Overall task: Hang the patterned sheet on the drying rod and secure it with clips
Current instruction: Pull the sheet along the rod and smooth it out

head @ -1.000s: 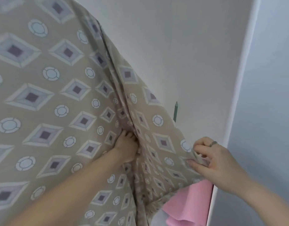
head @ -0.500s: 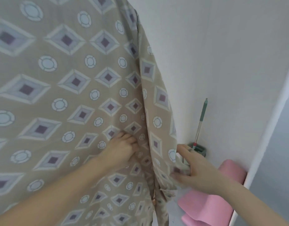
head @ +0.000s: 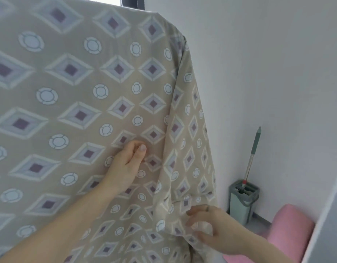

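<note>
The patterned sheet (head: pixel 84 95), beige with grey diamonds and pale circles, hangs draped over a rod that the cloth hides along its top fold. It fills the left and middle of the view. My left hand (head: pixel 127 164) rests against the sheet's front face, fingers curled, pinching a small fold of cloth. My right hand (head: pixel 211 228), with a ring on one finger, grips the sheet's right hanging edge lower down. No clips are in view.
A white wall stands right of the sheet. At its foot is a grey mop bucket (head: pixel 242 200) with a green-handled mop (head: pixel 254 150) upright in it. A pink rounded seat (head: pixel 289 224) sits low right. A dark window frame (head: pixel 132 0) shows above the sheet.
The view has tilted up, showing the sheet's top fold. Both hands have slid lower on the cloth, and the right edge now hangs straighter and flatter.
</note>
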